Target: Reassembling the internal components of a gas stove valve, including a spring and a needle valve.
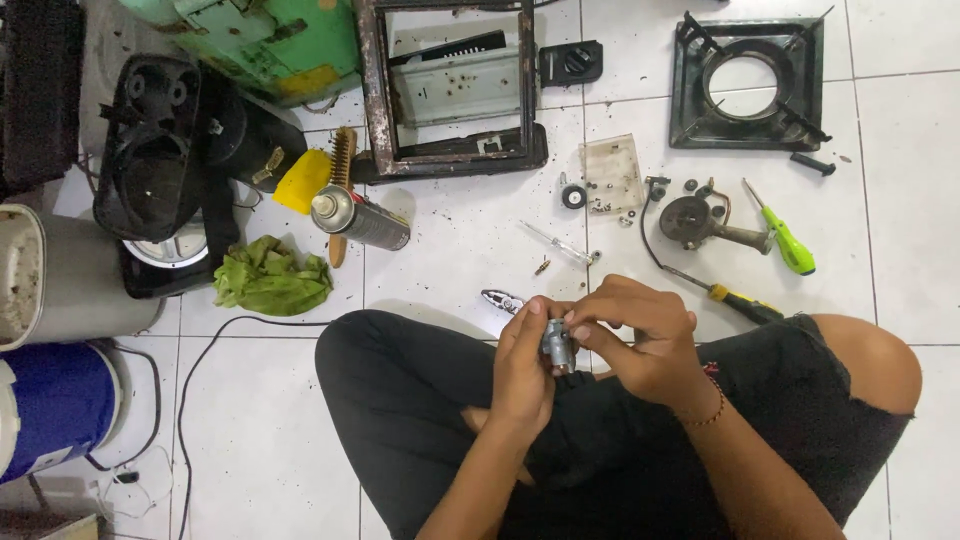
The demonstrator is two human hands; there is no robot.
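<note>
Both hands clamped together on a small grey metal valve part [557,345], held above the lap near the middle: left hand [523,370] gripping its side, right hand [640,335] pinching its top. Beyond, on the tiled floor [460,250]: pliers [503,300], yellow-handled screwdriver [722,293], green screwdriver [785,238], spray can [360,218].

Left hand [522,365] and right hand [640,335] both grip a small metal valve [557,346] above the lap.

a grey spray can [362,220] lies on its side on the white tiled floor [460,250], just beside a wooden brush. right of it lies a small clear plastic bag [612,174] holding tiny dark parts.
</note>
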